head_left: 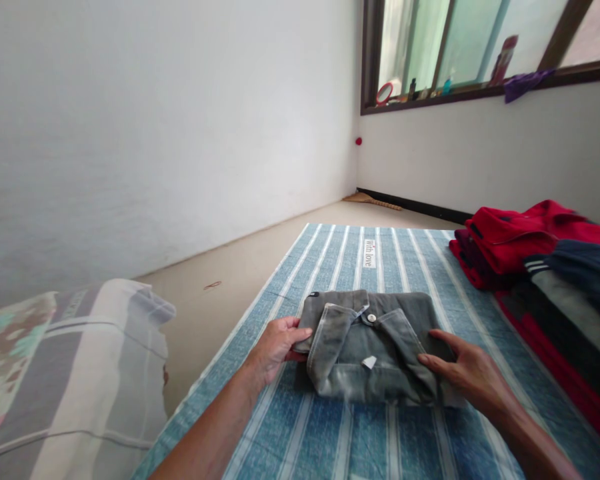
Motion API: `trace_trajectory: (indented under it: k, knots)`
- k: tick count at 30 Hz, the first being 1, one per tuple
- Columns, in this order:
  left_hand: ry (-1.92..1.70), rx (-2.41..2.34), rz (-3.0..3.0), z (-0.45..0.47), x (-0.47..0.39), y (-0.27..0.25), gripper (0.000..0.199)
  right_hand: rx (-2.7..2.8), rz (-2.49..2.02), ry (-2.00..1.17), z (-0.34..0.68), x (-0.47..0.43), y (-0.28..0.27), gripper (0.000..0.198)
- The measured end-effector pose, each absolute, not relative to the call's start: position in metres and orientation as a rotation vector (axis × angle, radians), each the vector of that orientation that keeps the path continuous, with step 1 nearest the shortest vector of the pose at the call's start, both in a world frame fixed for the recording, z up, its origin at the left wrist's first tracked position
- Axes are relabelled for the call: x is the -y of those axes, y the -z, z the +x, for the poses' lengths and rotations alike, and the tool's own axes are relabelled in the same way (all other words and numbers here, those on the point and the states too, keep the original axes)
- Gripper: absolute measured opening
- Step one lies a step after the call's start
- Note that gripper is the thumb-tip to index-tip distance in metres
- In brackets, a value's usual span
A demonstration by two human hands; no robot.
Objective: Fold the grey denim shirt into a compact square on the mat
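A grey denim jacket (380, 377), folded into a flat rectangle, lies on a blue-and-white striped cloth (260, 433). Its collar faces up, with a pale round button at the neck and a small white patch below. My left hand (277, 347) grips the jacket's left edge, thumb on top and fingers partly hidden beneath. At the opposite edge, my right hand (460, 367) pinches the fabric, with thumb and forefinger showing on top and the other fingers out of sight.
Folded clothes (545, 233), red, navy and grey, are stacked at the right. Grey striped bedding (110, 373) sits at the left, beside the pale floor (205, 320). A broom (375, 200) lies near the far corner, below a window sill (430, 100) holding small items.
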State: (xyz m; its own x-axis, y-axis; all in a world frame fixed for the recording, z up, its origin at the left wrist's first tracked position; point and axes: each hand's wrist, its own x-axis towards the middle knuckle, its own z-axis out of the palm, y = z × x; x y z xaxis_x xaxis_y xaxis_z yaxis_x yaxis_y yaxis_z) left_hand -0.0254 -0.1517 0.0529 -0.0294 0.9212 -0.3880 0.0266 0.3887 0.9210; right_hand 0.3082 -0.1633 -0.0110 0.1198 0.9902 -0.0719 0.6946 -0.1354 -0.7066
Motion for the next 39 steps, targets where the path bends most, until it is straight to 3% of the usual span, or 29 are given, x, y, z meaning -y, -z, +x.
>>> trace_trajectory:
  k: [8, 12, 15, 17, 22, 26, 30, 36, 39]
  knots:
    - [-0.904, -1.363, 0.873, -0.011, 0.14, -0.054, 0.035, 1.667, -1.958, -0.7, 0.304, 0.168, 0.006, 0.071]
    - [-0.902, -1.273, 0.817, -0.013, 0.143, -0.05, 0.038, 1.788, -1.913, -0.26, 0.297, 0.177, 0.003, 0.06]
    - [-0.907, -1.257, 0.81, -0.012, 0.144, -0.048, 0.038, 1.963, -1.615, 0.034, 0.284, 0.187, 0.003, 0.045]
    - [-0.905, -1.246, 0.811, -0.01, 0.145, -0.048, 0.036, 2.127, -1.391, 0.085, 0.272, 0.194, 0.005, 0.041]
    - [-0.898, -1.21, 0.79, -0.009, 0.146, -0.048, 0.038, 2.291, -1.263, 0.282, 0.242, 0.207, 0.018, 0.057]
    - [-0.896, -1.181, 0.736, -0.012, 0.145, -0.044, 0.042, 2.265, -1.295, 0.37, 0.237, 0.205, 0.023, 0.039]
    - [-0.902, -1.174, 0.73, -0.012, 0.144, -0.043, 0.041, 2.244, -1.255, 0.215, 0.242, 0.199, 0.009, 0.026]
    - [-0.976, -1.187, 0.746, -0.007, 0.144, -0.053, 0.032, 2.183, -1.321, -0.663, 0.262, 0.175, -0.048, 0.029]
    - [-0.998, -1.164, 0.765, -0.005, 0.144, -0.06, 0.035, 2.152, -1.313, -0.944, 0.27, 0.155, -0.078, 0.031]
